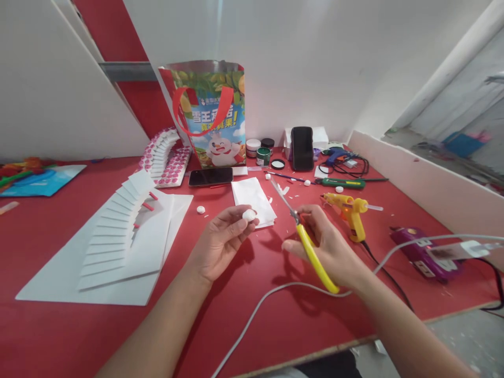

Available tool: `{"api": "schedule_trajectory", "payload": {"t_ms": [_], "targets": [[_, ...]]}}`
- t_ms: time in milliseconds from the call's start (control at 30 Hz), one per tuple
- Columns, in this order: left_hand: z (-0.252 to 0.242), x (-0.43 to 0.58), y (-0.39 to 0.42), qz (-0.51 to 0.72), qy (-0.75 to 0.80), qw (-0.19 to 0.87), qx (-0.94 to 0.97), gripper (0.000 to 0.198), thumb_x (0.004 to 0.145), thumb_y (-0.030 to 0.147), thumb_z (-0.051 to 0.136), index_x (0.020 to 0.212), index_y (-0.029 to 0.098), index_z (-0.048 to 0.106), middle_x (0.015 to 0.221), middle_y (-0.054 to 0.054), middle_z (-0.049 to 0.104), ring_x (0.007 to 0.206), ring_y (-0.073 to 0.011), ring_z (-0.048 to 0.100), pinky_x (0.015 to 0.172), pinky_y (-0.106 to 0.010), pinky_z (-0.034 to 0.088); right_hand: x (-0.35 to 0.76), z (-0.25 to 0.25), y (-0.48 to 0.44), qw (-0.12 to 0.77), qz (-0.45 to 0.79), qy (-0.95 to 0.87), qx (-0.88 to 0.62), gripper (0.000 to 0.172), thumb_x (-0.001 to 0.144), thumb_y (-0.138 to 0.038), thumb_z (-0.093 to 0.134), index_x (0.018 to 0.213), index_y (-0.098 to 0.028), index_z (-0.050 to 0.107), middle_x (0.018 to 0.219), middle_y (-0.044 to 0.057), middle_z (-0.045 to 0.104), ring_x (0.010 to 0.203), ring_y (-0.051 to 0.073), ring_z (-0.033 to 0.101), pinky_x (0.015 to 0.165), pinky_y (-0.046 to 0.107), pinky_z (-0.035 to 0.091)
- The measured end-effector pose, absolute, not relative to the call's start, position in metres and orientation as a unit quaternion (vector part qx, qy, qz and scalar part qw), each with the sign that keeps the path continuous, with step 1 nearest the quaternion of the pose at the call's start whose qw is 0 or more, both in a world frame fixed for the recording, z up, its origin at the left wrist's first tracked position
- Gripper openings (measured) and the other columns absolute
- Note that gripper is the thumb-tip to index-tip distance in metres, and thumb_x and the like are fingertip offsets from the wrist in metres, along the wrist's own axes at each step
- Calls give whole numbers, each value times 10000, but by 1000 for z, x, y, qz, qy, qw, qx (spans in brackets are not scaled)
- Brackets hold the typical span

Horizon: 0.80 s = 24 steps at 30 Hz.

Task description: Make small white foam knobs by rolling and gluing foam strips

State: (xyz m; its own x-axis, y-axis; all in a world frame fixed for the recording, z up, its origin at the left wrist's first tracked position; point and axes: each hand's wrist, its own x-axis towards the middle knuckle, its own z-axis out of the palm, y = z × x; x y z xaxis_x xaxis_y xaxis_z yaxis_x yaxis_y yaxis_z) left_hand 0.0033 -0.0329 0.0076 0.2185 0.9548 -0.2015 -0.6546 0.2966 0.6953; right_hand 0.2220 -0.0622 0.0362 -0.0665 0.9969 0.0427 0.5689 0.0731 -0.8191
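Between the thumb and fingers of my left hand (226, 236) is a small round white piece (249, 214). My right hand (326, 244) grips yellow-handled scissors (314, 258), whose long metal blades point up and to the left, apart from the white piece. Beneath and behind the hands lies folded white paper (254, 199), with small white scraps near the blades. A similar small white piece (200, 209) rests on the red table left of the paper. What my right fingers do behind the handle is partly hidden.
A curved row of white steps on a white board (110, 236) occupies the left. Behind stand a printed bag (214, 121), a phone (210, 177) and paint jars (263, 156). At right are a yellow glue gun (348, 210), a purple device (425, 254) and a white cable (268, 299) crossing in front.
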Motion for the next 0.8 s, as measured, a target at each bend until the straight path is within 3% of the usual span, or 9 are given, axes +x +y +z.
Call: {"api": "schedule_trajectory", "payload": {"t_ms": [267, 467, 800], "targets": [[9, 10, -36, 547, 313, 735, 251, 268, 586, 155, 919, 817, 150, 783, 868, -24, 776, 804, -109, 717, 775, -169, 576, 209, 19, -81, 267, 139, -793, -529, 666, 706, -549, 819, 1170, -204, 488, 975, 69, 592, 851, 226, 596, 737, 344, 508], [11, 13, -39, 552, 330, 718, 267, 267, 553, 170, 932, 777, 160, 787, 795, -20, 774, 750, -110, 719, 766, -177, 572, 206, 17, -81, 242, 100, -801, -538, 759, 693, -655, 777, 1211, -163, 519, 970, 97, 585, 820, 247, 606, 695, 364, 524], [13, 18, -38, 566, 359, 697, 255, 319, 451, 186, 966, 723, 188, 798, 714, -2, 761, 695, -103, 703, 717, -183, 568, 207, 14, -80, 244, 79, -814, -522, 645, 811, -614, 691, 1233, -145, 558, 921, 89, 590, 728, 220, 617, 634, 341, 522]]}}
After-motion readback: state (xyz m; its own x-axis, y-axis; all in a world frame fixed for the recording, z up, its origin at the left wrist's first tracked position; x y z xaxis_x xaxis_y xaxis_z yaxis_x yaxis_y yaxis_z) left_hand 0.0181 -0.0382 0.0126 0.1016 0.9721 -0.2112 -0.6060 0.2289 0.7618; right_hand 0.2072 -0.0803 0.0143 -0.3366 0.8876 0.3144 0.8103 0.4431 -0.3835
